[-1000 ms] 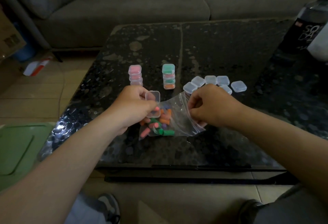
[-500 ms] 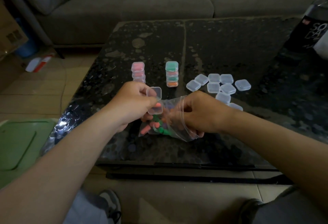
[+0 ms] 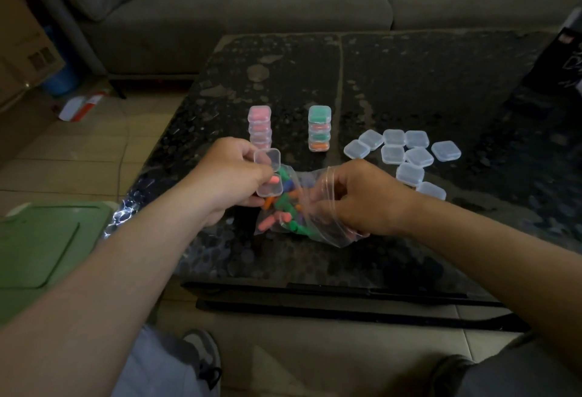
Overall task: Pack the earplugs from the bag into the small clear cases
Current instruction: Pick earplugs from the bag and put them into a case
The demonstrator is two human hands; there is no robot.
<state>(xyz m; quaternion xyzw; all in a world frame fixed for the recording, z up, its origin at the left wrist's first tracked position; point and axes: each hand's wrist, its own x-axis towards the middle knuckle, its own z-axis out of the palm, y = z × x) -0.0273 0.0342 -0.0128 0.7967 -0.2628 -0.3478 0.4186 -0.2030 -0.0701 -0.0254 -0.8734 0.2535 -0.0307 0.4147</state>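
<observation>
L hand point(image 3: 233, 176) grips an open clear case point(image 3: 267, 173) w/ a pink earplug point(image 3: 273, 180) inside, right over the bag point(image 3: 318, 226), which lies near-centre on the bench point(image 3: 409, 81). R hand point(image 3: 362, 198) pinches the bag's open edge. More earplugs point(image 3: 283, 207) sit in the bag. Filled cases: left stack point(image 3: 259, 125) & right stack point(image 3: 319, 127) just beyond. Empty cases point(image 3: 403, 154) cluster to the right.

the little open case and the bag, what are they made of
The small clear hinged case in the left hand: likely rigid glossy plastic; it keeps square edges and shows a pink earplug through. The clear zip bag: thin soft plastic film, crinkled, glinting.
</observation>
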